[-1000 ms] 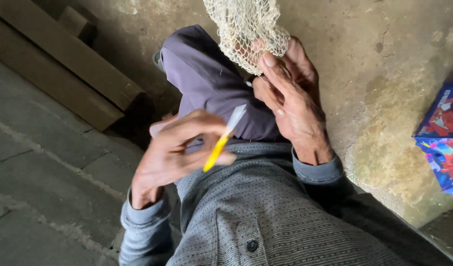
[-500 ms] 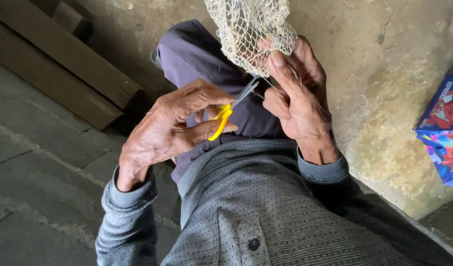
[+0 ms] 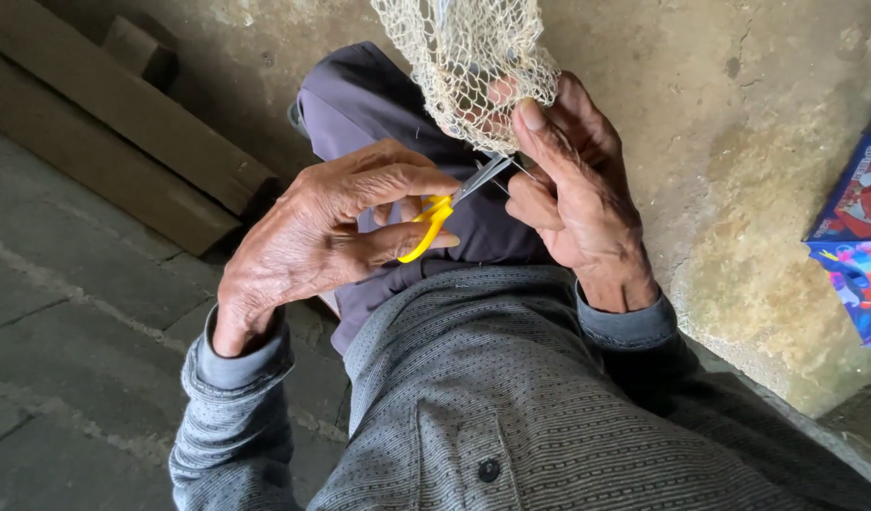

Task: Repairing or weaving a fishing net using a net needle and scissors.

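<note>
Yellow-handled scissors (image 3: pixel 445 203) now sit in your left hand (image 3: pixel 336 232), fingers closed through the loops, with the blades reaching the lower edge of the cream mesh net (image 3: pixel 469 66). A second ago that hand was down by your lap with the scissors clear of the net; it has since risen and closed the gap, so the blades now meet a strand just under the bunched mesh, and the work looks to be at the point of a cut. Your right hand (image 3: pixel 573 194) is clamped on the net, thumb pressing the bunch against the fingers, above your dark trouser knee (image 3: pixel 360 95).

Rough, stained concrete floor (image 3: pixel 757 142) lies beneath you. Wooden planks (image 3: pixel 123 142) rest along its upper left edge, and a bright printed bag (image 3: pixel 857 237) lies at the right edge.
</note>
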